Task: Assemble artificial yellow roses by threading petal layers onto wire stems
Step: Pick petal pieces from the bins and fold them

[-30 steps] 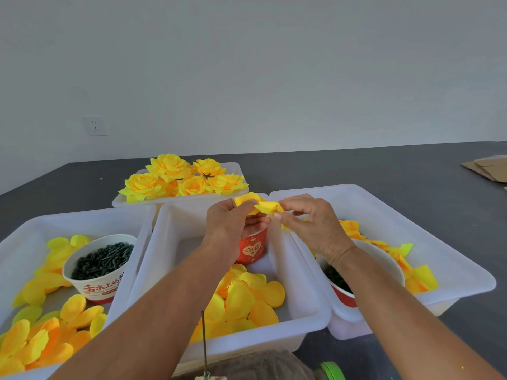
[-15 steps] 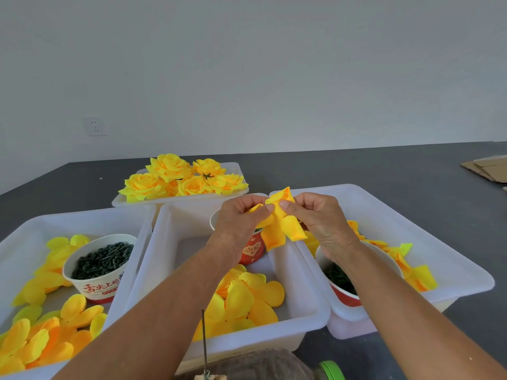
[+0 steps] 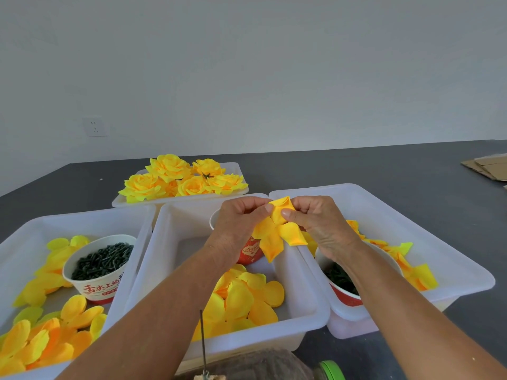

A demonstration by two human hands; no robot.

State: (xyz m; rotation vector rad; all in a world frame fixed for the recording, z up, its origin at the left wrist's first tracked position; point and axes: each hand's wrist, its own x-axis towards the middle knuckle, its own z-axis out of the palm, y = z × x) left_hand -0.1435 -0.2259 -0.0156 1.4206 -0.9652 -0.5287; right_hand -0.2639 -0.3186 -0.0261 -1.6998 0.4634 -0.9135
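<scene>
A yellow petal layer [image 3: 277, 231] hangs between both hands above the middle white bin [image 3: 310, 303]. My left hand [image 3: 238, 223] pinches its top from the left, and my right hand [image 3: 318, 220] pinches it from the right. Several petals droop below the fingers. A thin upright wire stem [image 3: 203, 341] stands at the bottom centre, apart from both hands. More loose yellow petals [image 3: 247, 300] lie in the middle bin. Finished yellow roses [image 3: 181, 179] fill a tray at the back.
The left bin [image 3: 82, 220] holds petals and a paper cup of dark green parts [image 3: 101, 267]. The right bin [image 3: 411, 215] holds petals and another cup [image 3: 343, 286]. A red cup [image 3: 249, 250] stands behind my hands. Cardboard [image 3: 488, 165] lies far right; a green cap [image 3: 330, 370] sits near me.
The folded petal piece has been spread out: several petals now hang down from my fingers. Both hands stay close together over the middle bin, shifted slightly to the right.
</scene>
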